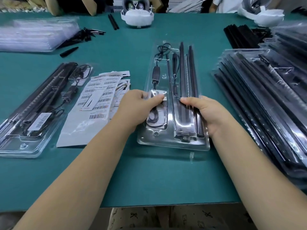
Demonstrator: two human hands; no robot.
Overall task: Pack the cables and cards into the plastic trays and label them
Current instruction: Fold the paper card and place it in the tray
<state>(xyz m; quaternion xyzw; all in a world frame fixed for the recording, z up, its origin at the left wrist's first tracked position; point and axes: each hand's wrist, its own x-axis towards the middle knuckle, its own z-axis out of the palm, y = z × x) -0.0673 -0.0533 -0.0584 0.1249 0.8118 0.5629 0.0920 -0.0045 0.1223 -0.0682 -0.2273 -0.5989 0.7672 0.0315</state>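
Fingers of the left hand (141, 105) curl down over the small clear pocket of the plastic tray (172, 143), thumb and fingertips pinching the coiled cable (154, 117) or its film cover there; which of the two, the blur does not let me tell. Across the tray, the right hand (204, 113) wraps round the near ends of the black rods (187, 77), fingers hooked over them and thumb below the tray's right edge, holding them down in their long channels. The tray itself lies flat on the green table (149, 180), already carrying a wired adapter (156, 74) in its far left compartment.

I judge the step to be seating: the cable is being tucked into its pocket while the rods are steadied. Nothing on this tray shows a label yet, so packing is well along and labelling is still due.

Left of the tray, just beside the left hand, lies the pile of barcode labels and cards (99, 95); farther left, a finished tray (33, 113) with a barcode sticker. Right of the tray, a stack of filled trays (265, 100).

Next, the coil likely needs pressing flat so it stays under the rim, then a card or label must be taken from the pile, one sheet only.
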